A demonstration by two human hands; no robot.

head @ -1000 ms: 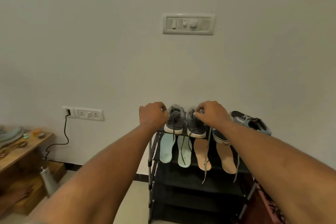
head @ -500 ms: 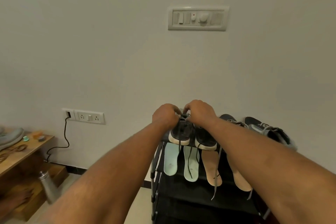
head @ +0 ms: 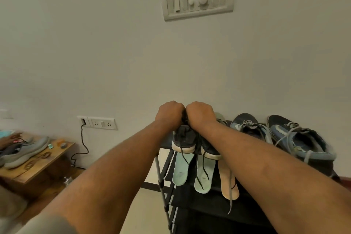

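Observation:
A pair of dark grey sneakers with white soles stands on the top shelf of a black shoe rack [head: 167,159]. My left hand [head: 170,113] grips the left sneaker [head: 183,138] at its top. Right beside it, my right hand [head: 200,114] grips the right sneaker [head: 209,149]; the two fists touch. Black laces hang down from both sneakers. My fingers are hidden behind the knuckles.
Two mint insoles [head: 181,169] and a tan insole [head: 228,182] hang below the sneakers. Blue shoes [head: 302,138] sit at the rack's right. A wooden side table [head: 36,165] with a grey shoe [head: 24,151] stands left. Wall sockets [head: 100,122] and a switch panel [head: 197,0] are on the wall.
My hands have come together from the outer sides of the pair to its middle. The view has moved closer to the rack.

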